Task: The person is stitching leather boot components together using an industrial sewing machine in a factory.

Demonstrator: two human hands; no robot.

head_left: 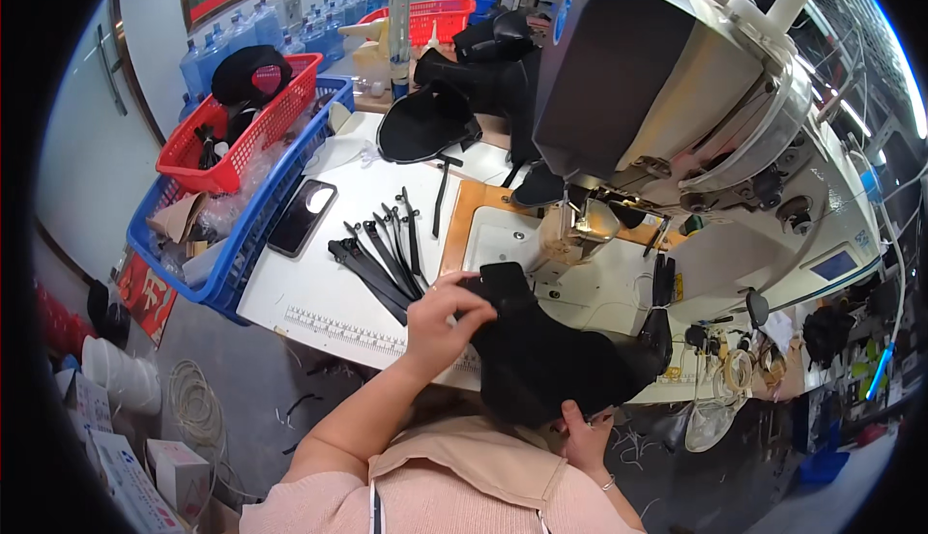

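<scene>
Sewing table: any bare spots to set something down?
Bare white table between the phone and the black straps, and along the ruler-marked front edge. Crowded near the sewing machine, where the left hand and right hand hold the black boot upper.

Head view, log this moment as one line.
left hand: grips black boot upper | right hand: holds its lower edge | sewing machine: behind | zippers: left

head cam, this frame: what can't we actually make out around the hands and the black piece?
- Right hand: mostly hidden under the black boot piece; grip unclear.
- Left hand: fingertips curl over the piece's top edge, contact hidden.
- Needle area of the sewing machine: small, blocked by its head.
- Black strips: too small to identify.
</scene>
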